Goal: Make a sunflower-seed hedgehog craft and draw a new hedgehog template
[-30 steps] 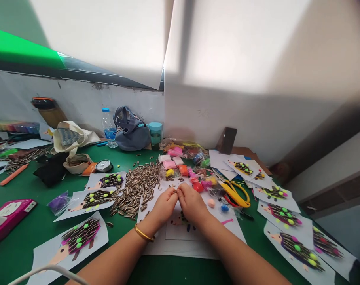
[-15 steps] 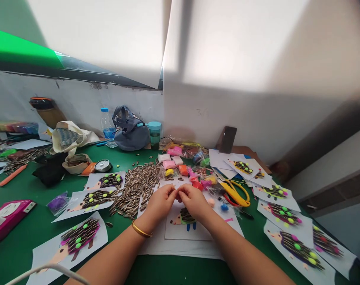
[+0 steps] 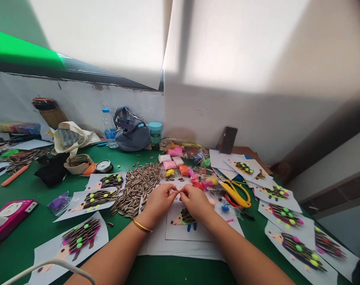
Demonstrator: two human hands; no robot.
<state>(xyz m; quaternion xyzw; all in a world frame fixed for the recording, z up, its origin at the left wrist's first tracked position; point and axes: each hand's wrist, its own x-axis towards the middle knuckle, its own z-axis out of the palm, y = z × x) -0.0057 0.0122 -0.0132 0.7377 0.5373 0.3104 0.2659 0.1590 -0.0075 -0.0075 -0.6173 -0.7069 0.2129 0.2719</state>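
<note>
My left hand (image 3: 160, 202) and my right hand (image 3: 195, 201) meet fingertip to fingertip, both pinched closed. Whatever lies between the fingertips is too small to make out. Below them is a white sheet with a hedgehog picture (image 3: 177, 221): a peach-coloured face, dark seeds as spines, a green edge and blue legs. The right hand and forearm hide part of it. To the left of my left hand spreads a heap of striped sunflower seeds (image 3: 135, 186). A lump of blue clay (image 3: 224, 208) sits on the paper to the right of my right hand.
Packets of coloured clay (image 3: 175, 162) lie behind my hands, with yellow-handled scissors (image 3: 237, 194) to the right. Hedgehog pictures (image 3: 297, 247) flank both sides. A phone (image 3: 228, 140) leans on the wall. A tin (image 3: 104, 166), blue bag (image 3: 131, 132) and water bottle (image 3: 109, 127) stand left.
Both hands stay in nearly the same place, with the fingertips shifting slightly against each other. The view has moved very little.
</note>
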